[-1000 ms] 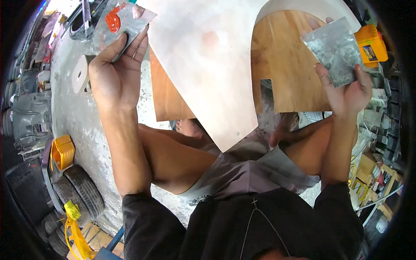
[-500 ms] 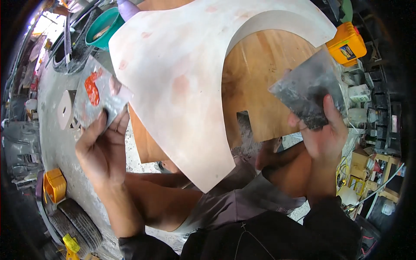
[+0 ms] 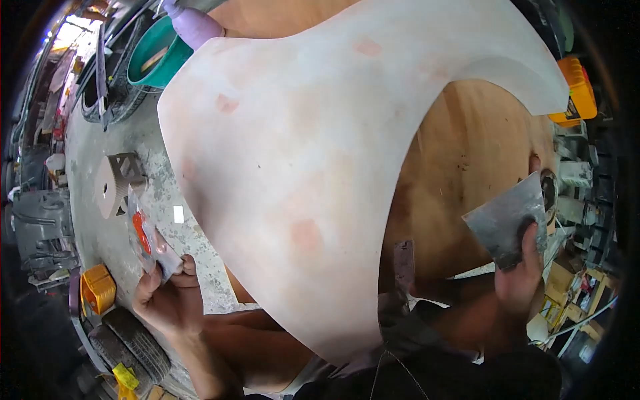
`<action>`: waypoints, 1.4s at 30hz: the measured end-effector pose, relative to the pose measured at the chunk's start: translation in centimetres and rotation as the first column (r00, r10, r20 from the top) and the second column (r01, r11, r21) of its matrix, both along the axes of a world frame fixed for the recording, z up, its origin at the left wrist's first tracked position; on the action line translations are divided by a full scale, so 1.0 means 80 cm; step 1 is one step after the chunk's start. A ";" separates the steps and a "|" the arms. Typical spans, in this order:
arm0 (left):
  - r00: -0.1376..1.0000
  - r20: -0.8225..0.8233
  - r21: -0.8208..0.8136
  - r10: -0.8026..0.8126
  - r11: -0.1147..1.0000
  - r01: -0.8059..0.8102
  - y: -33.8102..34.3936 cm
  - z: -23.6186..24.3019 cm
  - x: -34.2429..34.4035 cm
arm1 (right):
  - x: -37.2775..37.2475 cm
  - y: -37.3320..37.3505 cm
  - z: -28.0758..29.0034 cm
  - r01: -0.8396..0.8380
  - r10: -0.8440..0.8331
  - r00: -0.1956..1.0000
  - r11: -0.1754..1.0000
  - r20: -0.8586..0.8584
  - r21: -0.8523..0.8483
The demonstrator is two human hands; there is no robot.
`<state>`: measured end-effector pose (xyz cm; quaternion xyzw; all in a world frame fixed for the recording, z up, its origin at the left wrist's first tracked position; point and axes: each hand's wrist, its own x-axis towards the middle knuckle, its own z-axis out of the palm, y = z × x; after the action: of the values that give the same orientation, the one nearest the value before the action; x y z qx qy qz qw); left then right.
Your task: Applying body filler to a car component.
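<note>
A white car fender [image 3: 287, 180] with several pinkish patches lies in front of me on a brown wooden board [image 3: 467, 153]. To its left, my left hand [image 3: 172, 303] grips a flat grey plate [image 3: 168, 259] carrying a streak of orange-red paste [image 3: 141, 232]. The plate is tilted and seen nearly edge-on. On the right, my right hand [image 3: 520, 283] is closed on a thin grey square plate [image 3: 507, 217], thumb across its face. That plate is held above the board, apart from the fender.
At the far left stand a green basin [image 3: 157, 53] and a purple pump bottle [image 3: 193, 25]. A beige stool [image 3: 119, 181] sits on the concrete floor, with tyres [image 3: 133, 343] and a cut yellow container [image 3: 98, 289] nearer. A yellow jug [image 3: 581, 90] is beyond the fender's right end.
The view has shifted, bringing the fender larger and lower in the picture. Both hands sit lower and farther apart, still holding their plates. The left plate has turned more edge-on.
</note>
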<state>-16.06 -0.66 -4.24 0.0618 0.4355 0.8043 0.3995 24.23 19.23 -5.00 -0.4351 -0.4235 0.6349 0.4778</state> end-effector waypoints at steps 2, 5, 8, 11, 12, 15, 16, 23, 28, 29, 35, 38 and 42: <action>0.996 0.089 0.031 0.020 0.999 -0.023 0.008 0.001 -0.014 | 0.006 0.015 0.003 0.037 -0.046 0.996 0.991 -0.072 -0.129; 0.990 0.034 0.116 -0.135 0.985 0.130 0.019 0.008 -0.038 | 0.004 0.036 0.007 0.006 -0.033 0.993 0.975 -0.116 -0.224; 0.988 -0.023 0.107 -0.150 0.983 0.151 0.027 0.021 -0.036 | -0.010 0.040 0.013 0.020 -0.035 0.996 0.985 -0.086 -0.170; 0.992 -0.114 0.093 -0.063 0.993 0.074 0.040 0.018 -0.011 | -0.020 0.024 0.018 0.042 -0.048 0.998 0.990 -0.039 -0.136; 0.986 -0.141 0.094 -0.088 0.990 0.102 0.043 0.017 -0.003 | -0.022 0.016 0.027 -0.053 0.056 0.998 0.995 0.040 -0.082; 0.970 -0.143 -0.011 -0.199 0.980 0.199 0.045 0.036 0.027 | -0.028 -0.020 0.053 -0.174 0.137 0.955 0.977 0.265 0.122; 0.960 -0.153 -0.024 -0.234 0.972 0.233 0.051 0.041 0.039 | -0.035 -0.026 0.057 -0.339 0.155 0.858 0.887 0.490 0.312; 0.939 -0.125 0.059 -0.319 0.943 0.328 0.018 0.069 0.092 | -0.130 -0.084 0.161 -0.898 -0.117 0.388 0.175 0.914 0.404; 0.899 -0.283 0.033 -0.333 0.934 0.356 -0.007 0.093 0.095 | -0.160 -0.103 0.219 -0.958 -0.462 0.276 -0.205 0.843 0.201; 0.892 -0.280 0.024 -0.354 0.927 0.375 -0.011 0.094 0.092 | -0.163 -0.106 0.223 -0.958 -0.472 0.272 -0.212 0.838 0.192; 0.874 -0.426 -0.037 -0.235 0.970 0.242 -0.013 0.091 0.091 | -0.183 -0.115 0.204 -0.941 -0.469 0.331 -0.232 0.819 0.248; 0.791 -0.605 -0.027 -0.091 0.995 0.094 -0.013 0.078 0.093 | -0.194 -0.105 0.165 -0.923 -0.450 0.377 -0.256 0.809 0.287; 0.835 -0.545 0.018 0.073 0.997 -0.075 -0.009 0.082 0.054 | -0.191 -0.067 0.162 -0.989 -0.106 0.090 -0.128 0.990 0.076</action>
<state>-11.73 -1.34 2.30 0.2705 0.5348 0.7674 0.2277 8.93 13.88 7.92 -0.0219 -0.9967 0.0703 -0.0345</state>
